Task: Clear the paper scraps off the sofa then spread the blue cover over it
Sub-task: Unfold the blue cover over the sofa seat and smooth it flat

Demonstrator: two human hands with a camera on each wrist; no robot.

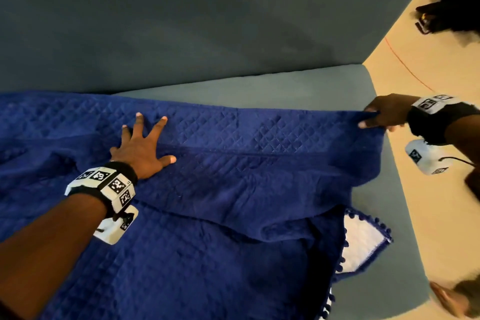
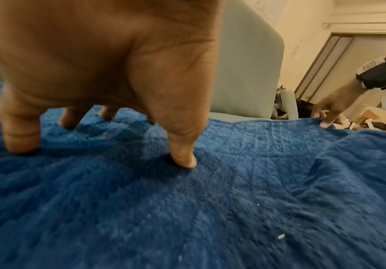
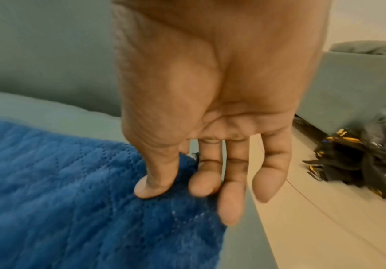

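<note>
Sofa (image 1: pixel 285 86) is the reference: grey-green, backrest fills the upper head view, seat runs left to right. Blue cover (image 1: pixel 233 176) lies across most of the seat, rumpled, with a long fold running along its middle; a strip of bare seat shows between the cover's far edge and the backrest, and another at the sofa's right end. Near the sofa's front right, a corner of the cover is flipped over, white underside (image 1: pixel 359 247) and pom-pom trim showing.

Floor (image 1: pixel 441 215) is beige, right of the sofa; a thin red line crosses it. Dark pile of straps or bags (image 1: pixel 452 8) with yellow accents sits on it, well apart from the sofa's right end (blurred, can't identify further).

Left hand (image 1: pixel 141 149): flat, fingers spread and straight, pressing on the cover mid-seat, gripping nothing. Right hand (image 1: pixel 381 114): at the sofa's right end, thumb and forefinger pinching the cover's far corner, other fingers extended past the edge.

Small white speck (image 2: pixel 281 236) on the cover near the left hand.
</note>
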